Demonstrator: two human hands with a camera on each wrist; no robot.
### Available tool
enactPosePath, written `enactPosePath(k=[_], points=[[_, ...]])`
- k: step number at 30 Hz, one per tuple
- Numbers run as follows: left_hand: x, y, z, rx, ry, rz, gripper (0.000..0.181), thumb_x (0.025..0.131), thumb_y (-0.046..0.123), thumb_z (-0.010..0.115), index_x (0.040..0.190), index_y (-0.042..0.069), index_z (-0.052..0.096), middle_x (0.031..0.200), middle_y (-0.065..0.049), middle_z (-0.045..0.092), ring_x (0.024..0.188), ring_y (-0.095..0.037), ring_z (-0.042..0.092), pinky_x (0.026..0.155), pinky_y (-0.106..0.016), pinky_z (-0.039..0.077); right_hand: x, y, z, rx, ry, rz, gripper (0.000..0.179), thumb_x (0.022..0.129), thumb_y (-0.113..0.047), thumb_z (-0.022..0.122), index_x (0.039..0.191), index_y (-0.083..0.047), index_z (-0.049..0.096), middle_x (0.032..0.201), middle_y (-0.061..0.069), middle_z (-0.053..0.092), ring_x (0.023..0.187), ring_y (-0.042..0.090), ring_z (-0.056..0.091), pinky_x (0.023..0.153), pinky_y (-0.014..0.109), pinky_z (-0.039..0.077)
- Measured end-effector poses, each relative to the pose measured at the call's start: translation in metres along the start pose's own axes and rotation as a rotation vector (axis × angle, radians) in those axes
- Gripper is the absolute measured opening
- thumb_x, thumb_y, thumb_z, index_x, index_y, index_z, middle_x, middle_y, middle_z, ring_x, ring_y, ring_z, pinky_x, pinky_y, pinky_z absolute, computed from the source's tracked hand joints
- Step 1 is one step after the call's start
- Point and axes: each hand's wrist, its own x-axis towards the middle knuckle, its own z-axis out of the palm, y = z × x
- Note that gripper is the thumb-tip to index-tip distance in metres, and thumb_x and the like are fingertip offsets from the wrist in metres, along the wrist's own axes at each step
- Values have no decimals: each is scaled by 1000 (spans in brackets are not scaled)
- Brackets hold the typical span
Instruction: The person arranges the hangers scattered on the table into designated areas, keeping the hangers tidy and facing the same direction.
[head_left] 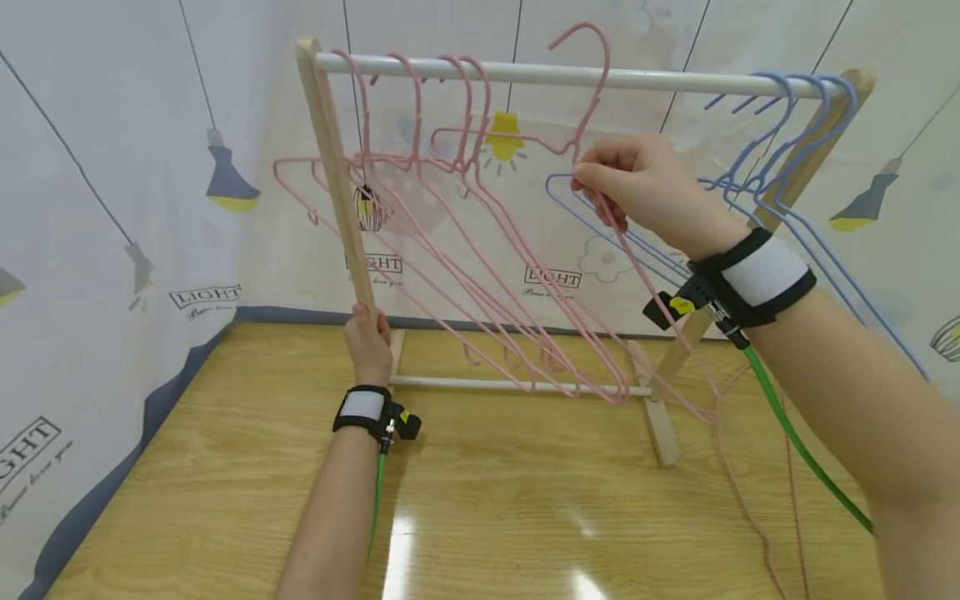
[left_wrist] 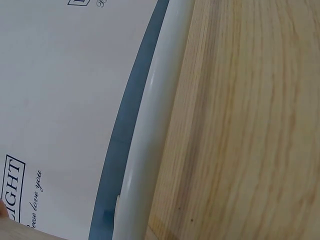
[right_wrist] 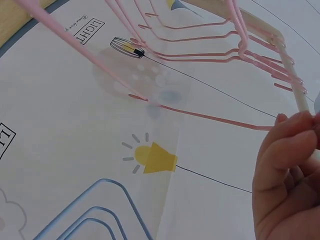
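My left hand [head_left: 369,346] grips the left wooden post [head_left: 341,175] of a hanger rack, low down near its foot. With thumb and fingers, my right hand [head_left: 648,192] pinches a pink hanger [head_left: 604,67] just below its hook. That hook arches above the white top rod [head_left: 540,73], its tip pointing left and higher than the rod. In the right wrist view, the bent fingers [right_wrist: 285,165] show close to the rod's end of the picture. Several pink hangers [head_left: 417,100] hang to the left on the rod, and three blue hangers [head_left: 787,100] hang at its right end.
A white lower bar [head_left: 487,384] joins the rack's feet on the wooden table [head_left: 480,483]. Further pink hanger wire [head_left: 738,483] runs down at the lower right. Behind stands a pale printed cloth [head_left: 285,92]. A green cable [head_left: 810,458] trails from the right wrist.
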Motion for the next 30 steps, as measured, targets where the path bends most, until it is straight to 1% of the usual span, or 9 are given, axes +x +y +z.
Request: enactPosePath(k=[4,7,12,14,17,21,25,28,30], points=[[-5,9,1,9,-5,31,100,73,86,36,67,-13,44,50,2,37,39,0,31,38,-19,22,8,-1,9,-18,-18,3,27,101,-22,52,89,-1,63,61,9,51,50,20,46,48,28,41],[-2,1,2,3,4,13,100,72,87,37,67,-12,45,51,2,37,39,-1,31,38,-19,22,12,1,16,-43,-35,-4,27,101,-22,51,91,-1,63,62,10,51,50,20,46,47,28,41],[4,-17,3,12,23,-36,95,66,91,35,64,-3,48,50,3,36,39,-4,30,37,-21,21,16,6,24,-56,-63,8,26,101,-22,52,93,0,63,61,11,50,49,20,46,47,27,40],[5,-19,3,14,27,-34,91,66,91,36,63,1,48,50,2,36,39,-6,30,37,-21,21,16,7,26,-62,-72,21,26,101,-22,52,93,0,63,61,10,50,49,20,46,47,27,40],[5,-21,4,13,27,-24,90,67,92,35,61,3,48,49,2,36,38,-7,29,36,-22,21,16,8,28,-72,-75,32,26,100,-24,53,94,-1,64,61,10,51,49,20,46,47,27,40],[5,-20,3,17,16,-13,96,67,91,35,63,-4,47,49,2,35,38,-6,29,36,-21,20,15,10,29,-58,-66,32,27,100,-24,53,94,-1,65,60,9,50,50,20,47,48,28,41],[4,-19,3,9,11,-3,93,69,90,36,62,-2,47,48,3,35,38,-6,29,37,-22,20,15,13,31,-17,-64,46,30,100,-27,53,93,0,65,59,7,48,49,20,46,50,29,40],[0,-6,3,-12,-3,7,95,70,89,39,63,-5,47,49,5,36,38,-5,29,37,-21,21,14,15,34,-2,-79,66,34,99,-32,54,91,-1,65,56,5,44,48,20,44,53,32,38],[-3,1,4,-33,-18,15,99,71,87,41,66,-12,45,49,4,36,39,-3,30,38,-20,21,12,17,35,-4,-110,78,36,98,-35,56,90,-2,66,55,4,42,49,21,44,60,33,38]])
